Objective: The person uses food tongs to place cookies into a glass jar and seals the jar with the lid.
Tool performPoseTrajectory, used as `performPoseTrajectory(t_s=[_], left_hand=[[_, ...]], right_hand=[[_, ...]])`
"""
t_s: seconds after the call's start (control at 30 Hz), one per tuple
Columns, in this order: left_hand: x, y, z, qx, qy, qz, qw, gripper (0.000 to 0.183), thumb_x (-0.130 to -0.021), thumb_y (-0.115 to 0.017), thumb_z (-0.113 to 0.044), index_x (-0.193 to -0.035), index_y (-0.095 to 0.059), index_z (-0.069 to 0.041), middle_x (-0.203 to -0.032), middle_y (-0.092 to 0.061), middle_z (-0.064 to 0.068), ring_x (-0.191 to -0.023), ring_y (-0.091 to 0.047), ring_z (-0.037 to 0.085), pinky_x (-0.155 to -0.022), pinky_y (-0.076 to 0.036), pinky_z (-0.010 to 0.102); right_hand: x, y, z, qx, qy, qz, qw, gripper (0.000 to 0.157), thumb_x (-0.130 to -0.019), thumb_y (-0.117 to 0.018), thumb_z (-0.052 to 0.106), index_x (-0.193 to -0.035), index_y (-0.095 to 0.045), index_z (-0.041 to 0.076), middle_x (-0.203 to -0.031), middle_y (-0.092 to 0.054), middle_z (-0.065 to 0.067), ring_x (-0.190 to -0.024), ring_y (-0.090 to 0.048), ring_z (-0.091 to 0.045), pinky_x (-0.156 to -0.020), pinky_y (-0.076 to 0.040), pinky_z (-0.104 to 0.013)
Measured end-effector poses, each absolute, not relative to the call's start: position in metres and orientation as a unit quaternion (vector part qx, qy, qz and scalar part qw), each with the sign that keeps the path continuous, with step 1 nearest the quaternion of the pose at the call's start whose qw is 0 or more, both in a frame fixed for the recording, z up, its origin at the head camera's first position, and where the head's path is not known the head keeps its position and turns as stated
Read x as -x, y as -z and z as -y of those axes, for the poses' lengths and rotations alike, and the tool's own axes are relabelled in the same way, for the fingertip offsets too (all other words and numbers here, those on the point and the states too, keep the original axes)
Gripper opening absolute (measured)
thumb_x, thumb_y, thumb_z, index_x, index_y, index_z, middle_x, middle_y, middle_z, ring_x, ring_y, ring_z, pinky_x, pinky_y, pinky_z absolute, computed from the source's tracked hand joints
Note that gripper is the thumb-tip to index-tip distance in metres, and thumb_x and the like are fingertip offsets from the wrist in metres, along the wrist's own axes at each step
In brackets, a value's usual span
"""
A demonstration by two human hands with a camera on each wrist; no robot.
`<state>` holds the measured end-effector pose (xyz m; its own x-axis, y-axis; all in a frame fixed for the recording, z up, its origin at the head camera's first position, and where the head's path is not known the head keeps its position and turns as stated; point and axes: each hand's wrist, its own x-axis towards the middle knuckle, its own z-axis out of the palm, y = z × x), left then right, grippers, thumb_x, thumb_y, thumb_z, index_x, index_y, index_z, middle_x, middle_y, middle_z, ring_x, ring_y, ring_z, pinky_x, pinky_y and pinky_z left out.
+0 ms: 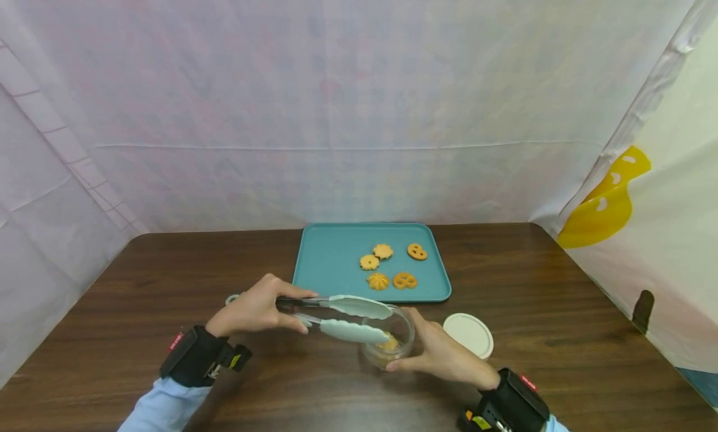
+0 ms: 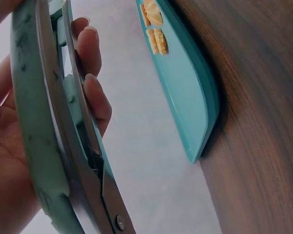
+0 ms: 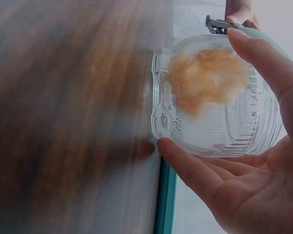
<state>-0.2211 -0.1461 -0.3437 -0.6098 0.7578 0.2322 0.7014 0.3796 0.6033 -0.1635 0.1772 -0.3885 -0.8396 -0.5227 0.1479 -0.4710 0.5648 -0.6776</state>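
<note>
My left hand grips a pair of tongs by its green-and-metal handles, fingers on one side and thumb on the other. The pale green tips stand apart, reaching over and into the mouth of a small glass jar. Inside the jar lies a golden cookie, blurred through the glass in the right wrist view; whether the tips touch it I cannot tell. My right hand holds the jar from the right, thumb and fingers around its wall. A round white lid lies beside that hand.
Beyond the hands a teal tray lies on the dark wooden table. On it are flower-shaped cookies and pretzel-shaped cookies. A pale cloth hangs behind the table's far edge.
</note>
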Motion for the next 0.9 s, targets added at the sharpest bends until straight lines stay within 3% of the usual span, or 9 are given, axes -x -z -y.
performPoseTrajectory(t_s=[0.1, 0.17, 0.33, 0.4, 0.47, 0.57, 0.7, 0.83, 0.9], left_hand=[[0.2207, 0.3431, 0.1458, -0.439, -0.340, -0.831, 0.046, 0.059, -0.070, -0.069, -0.041, -0.115, -0.061, -0.005, -0.109, -0.066, 0.021, -0.052, -0.042, 0.006, -0.055, -0.037, 0.033], [0.2202, 0.3429, 0.1461, -0.440, -0.341, -0.829, 0.049, 0.059, -0.070, -0.069, -0.041, -0.115, -0.060, -0.004, -0.109, -0.065, 0.021, -0.050, -0.039, 0.006, -0.055, -0.036, 0.034], [0.2194, 0.3427, 0.1467, -0.444, -0.343, -0.826, 0.051, 0.061, -0.069, -0.070, -0.041, -0.116, -0.060, -0.004, -0.111, -0.065, 0.021, -0.062, -0.054, 0.012, -0.057, -0.036, 0.035], [0.2196, 0.3430, 0.1472, -0.443, -0.343, -0.827, 0.051, 0.061, -0.068, -0.071, -0.040, -0.116, -0.060, -0.004, -0.111, -0.065, 0.021, -0.056, -0.047, 0.009, -0.057, -0.037, 0.034], [0.2202, 0.3438, 0.1473, -0.442, -0.343, -0.827, 0.050, 0.061, -0.068, -0.071, -0.040, -0.116, -0.060, -0.004, -0.109, -0.066, 0.020, -0.049, -0.029, 0.006, -0.056, -0.037, 0.032], [0.2208, 0.3446, 0.1471, -0.437, -0.345, -0.829, 0.048, 0.061, -0.068, -0.072, -0.040, -0.116, -0.060, -0.005, -0.083, -0.070, 0.012, -0.050, -0.022, 0.007, -0.052, -0.034, 0.029], [0.2207, 0.3454, 0.1457, -0.412, -0.349, -0.841, 0.030, 0.062, -0.069, -0.070, -0.042, -0.118, -0.059, -0.006, -0.064, -0.061, 0.003, -0.051, -0.038, 0.005, -0.051, -0.034, 0.027], [0.2218, 0.3459, 0.1440, -0.368, -0.348, -0.862, -0.014, 0.062, -0.069, -0.069, -0.043, -0.118, -0.058, -0.006, -0.080, -0.068, 0.007, -0.058, -0.051, 0.006, -0.054, -0.041, 0.029], [0.2228, 0.3465, 0.1433, -0.346, -0.343, -0.873, -0.035, 0.063, -0.069, -0.070, -0.042, -0.119, -0.058, -0.006, -0.068, -0.064, 0.005, -0.053, -0.045, 0.006, -0.050, -0.037, 0.028]], right_hand=[[0.1632, 0.3880, -0.1774, 0.282, 0.374, -0.883, 0.037, 0.083, -0.069, -0.066, 0.052, -0.132, -0.032, 0.010, -0.120, -0.057, -0.015, -0.105, -0.054, -0.024, -0.084, -0.046, -0.048], [0.1631, 0.3878, -0.1775, 0.283, 0.376, -0.881, 0.040, 0.084, -0.069, -0.066, 0.052, -0.132, -0.031, 0.009, -0.122, -0.056, -0.016, -0.106, -0.053, -0.025, -0.084, -0.045, -0.049], [0.1634, 0.3879, -0.1777, 0.286, 0.378, -0.880, 0.040, 0.084, -0.069, -0.066, 0.052, -0.133, -0.031, 0.011, -0.123, -0.055, -0.017, -0.108, -0.052, -0.027, -0.085, -0.045, -0.050], [0.1635, 0.3882, -0.1778, 0.284, 0.377, -0.880, 0.041, 0.084, -0.069, -0.066, 0.052, -0.133, -0.030, 0.011, -0.123, -0.055, -0.017, -0.108, -0.052, -0.028, -0.085, -0.045, -0.051], [0.1635, 0.3889, -0.1782, 0.283, 0.378, -0.881, 0.044, 0.084, -0.069, -0.066, 0.051, -0.133, -0.030, 0.010, -0.124, -0.055, -0.017, -0.109, -0.052, -0.028, -0.086, -0.045, -0.051], [0.1630, 0.3899, -0.1784, 0.282, 0.386, -0.877, 0.051, 0.083, -0.070, -0.067, 0.050, -0.134, -0.029, 0.013, -0.124, -0.055, -0.016, -0.109, -0.052, -0.026, -0.086, -0.045, -0.050], [0.1626, 0.3904, -0.1781, 0.288, 0.392, -0.873, 0.044, 0.083, -0.069, -0.068, 0.049, -0.133, -0.030, 0.015, -0.123, -0.056, -0.014, -0.108, -0.053, -0.024, -0.086, -0.045, -0.049], [0.1627, 0.3905, -0.1780, 0.291, 0.396, -0.870, 0.041, 0.083, -0.068, -0.069, 0.048, -0.133, -0.031, 0.013, -0.122, -0.057, -0.014, -0.109, -0.052, -0.023, -0.087, -0.045, -0.049], [0.1628, 0.3903, -0.1779, 0.291, 0.395, -0.871, 0.039, 0.083, -0.068, -0.069, 0.048, -0.133, -0.031, 0.013, -0.122, -0.057, -0.013, -0.109, -0.052, -0.022, -0.088, -0.044, -0.049]])
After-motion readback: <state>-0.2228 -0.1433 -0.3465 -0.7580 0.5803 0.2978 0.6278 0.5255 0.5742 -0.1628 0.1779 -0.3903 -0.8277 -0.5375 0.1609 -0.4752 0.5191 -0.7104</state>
